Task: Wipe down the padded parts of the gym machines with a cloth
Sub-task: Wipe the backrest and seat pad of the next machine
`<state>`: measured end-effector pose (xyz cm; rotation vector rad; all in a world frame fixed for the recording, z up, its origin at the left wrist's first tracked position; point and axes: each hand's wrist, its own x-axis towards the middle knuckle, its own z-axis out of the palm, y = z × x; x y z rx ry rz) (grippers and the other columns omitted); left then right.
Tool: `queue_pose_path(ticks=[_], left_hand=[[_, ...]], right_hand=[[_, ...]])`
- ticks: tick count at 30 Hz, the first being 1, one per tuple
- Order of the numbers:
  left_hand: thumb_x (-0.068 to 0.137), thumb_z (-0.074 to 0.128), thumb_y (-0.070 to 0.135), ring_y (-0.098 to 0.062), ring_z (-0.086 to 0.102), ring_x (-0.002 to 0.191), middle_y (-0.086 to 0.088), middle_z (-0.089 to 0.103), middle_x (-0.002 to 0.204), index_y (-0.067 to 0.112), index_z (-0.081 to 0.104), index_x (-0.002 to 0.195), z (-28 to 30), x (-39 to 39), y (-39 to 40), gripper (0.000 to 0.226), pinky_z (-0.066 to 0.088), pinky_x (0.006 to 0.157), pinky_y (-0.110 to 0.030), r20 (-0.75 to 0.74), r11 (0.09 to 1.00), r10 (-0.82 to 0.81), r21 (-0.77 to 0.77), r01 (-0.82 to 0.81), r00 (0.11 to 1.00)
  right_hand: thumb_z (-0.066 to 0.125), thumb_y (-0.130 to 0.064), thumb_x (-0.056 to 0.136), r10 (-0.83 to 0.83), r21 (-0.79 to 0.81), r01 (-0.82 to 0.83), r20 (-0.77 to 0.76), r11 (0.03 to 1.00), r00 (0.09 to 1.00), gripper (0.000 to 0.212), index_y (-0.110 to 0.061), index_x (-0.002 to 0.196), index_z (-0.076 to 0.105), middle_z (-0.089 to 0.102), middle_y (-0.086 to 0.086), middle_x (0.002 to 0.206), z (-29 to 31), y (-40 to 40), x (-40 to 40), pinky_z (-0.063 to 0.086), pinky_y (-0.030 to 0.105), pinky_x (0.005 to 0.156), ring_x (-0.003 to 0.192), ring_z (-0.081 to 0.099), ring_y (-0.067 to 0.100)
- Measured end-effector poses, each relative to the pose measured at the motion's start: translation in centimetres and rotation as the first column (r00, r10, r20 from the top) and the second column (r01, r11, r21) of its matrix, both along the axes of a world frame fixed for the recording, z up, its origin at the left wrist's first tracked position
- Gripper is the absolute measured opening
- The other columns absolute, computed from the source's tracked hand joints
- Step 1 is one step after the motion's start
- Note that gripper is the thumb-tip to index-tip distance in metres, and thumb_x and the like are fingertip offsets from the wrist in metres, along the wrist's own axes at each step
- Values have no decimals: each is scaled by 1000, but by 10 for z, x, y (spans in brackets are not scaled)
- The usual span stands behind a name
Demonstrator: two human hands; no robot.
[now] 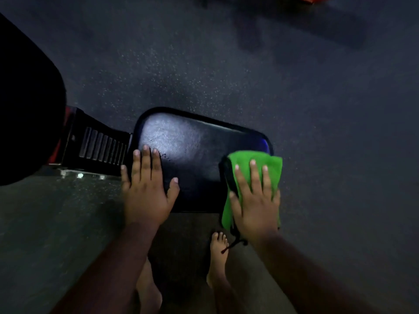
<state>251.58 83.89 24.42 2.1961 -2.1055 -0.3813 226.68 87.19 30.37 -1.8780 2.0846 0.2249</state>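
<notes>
A: Starting at the left: what is that dark bulk?

B: A larger black pad [27, 105], rounded at its corner; just right of it a ribbed black bracket [99, 148] with a red frame behind, joining the seat pad [192, 155].

A: And the hands?

B: The left hand [147, 191] lies flat on the seat pad's left edge, fingers straight and spread, holding nothing; the right hand [254, 200] presses a green cloth [274, 166] against the pad's right edge, fingers straight on top of it, not curled round it.

A: How will the cloth handle?

B: Light and limp, I'd judge; a fuzzy microfibre with a dark hem, folded and draping over the edge; a flat palm on top should steer it better than a pinch.

A: The pad itself?

B: A rounded rectangle, smooth and glossy like vinyl, probably slick; firm cushioning, I would guess; speckled rubber floor [317, 109] beneath.
</notes>
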Motion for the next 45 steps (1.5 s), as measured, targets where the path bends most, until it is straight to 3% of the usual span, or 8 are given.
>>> queue_pose_path(ticks=[8,14,21,26,31,35,42,45], left_hand=[[98,29,56,-30,5,158,-10,6,171,11,12,162,-5,-1,0,81,10,125,-59,2,1000,-2,-14,2,1000],[97,30,56,-30,5,158,-12,6,171,10,10,162,0,2,0,82,14,123,-61,-27,1000,-3,27,4,1000],[98,30,56,-27,4,158,-11,7,171,9,12,162,-7,3,0,82,11,125,-57,-49,1000,-9,-14,9,999],[100,27,48,-20,-1,158,-7,-1,171,9,7,162,2,16,18,77,9,126,-56,-327,998,65,8,-65,943],[101,31,45,-15,2,158,-4,5,171,9,9,162,-4,40,44,74,18,124,-56,-505,998,53,0,-61,861],[104,34,39,-17,9,158,-6,9,171,6,10,162,3,49,43,71,20,125,-54,-604,986,78,-73,-152,793],[105,27,52,-22,13,158,-7,12,170,8,14,162,14,76,45,73,22,124,-55,-639,968,135,-77,-238,757],[105,26,54,-21,15,157,-7,16,170,8,17,161,11,82,49,73,25,123,-55,-589,981,109,-64,-181,801]], right_hand=[[23,-52,104,70,-52,-70,-19,996,997,58,-44,159,4,-2,-9,171,-15,-135,16,7,74,116,157,-2,24],[27,-52,103,242,-4,-242,-13,970,970,63,-40,161,3,0,-4,171,2,3,50,21,66,116,157,0,25],[24,-50,104,157,-74,-162,-79,984,985,62,-38,161,3,-1,-5,171,-27,-142,91,0,71,117,157,-3,25],[34,-49,101,473,-60,-475,-41,878,880,67,-35,162,10,5,-2,170,-6,-12,89,10,67,119,157,5,27],[19,-53,105,466,-15,-467,-29,884,884,62,-41,159,-8,-10,-5,170,-23,-133,133,-4,71,117,156,-14,23],[25,-51,103,378,-32,-378,1,925,926,63,-36,161,6,-5,-2,171,-35,-169,191,-4,74,115,157,-7,29],[42,-48,98,794,3,-794,-3,607,607,64,-28,158,30,20,0,168,-28,-64,205,-13,65,117,157,-2,26],[52,-45,93,860,-46,-859,-11,509,510,66,-29,155,37,23,2,167,-30,-46,164,7,67,120,156,11,29]])
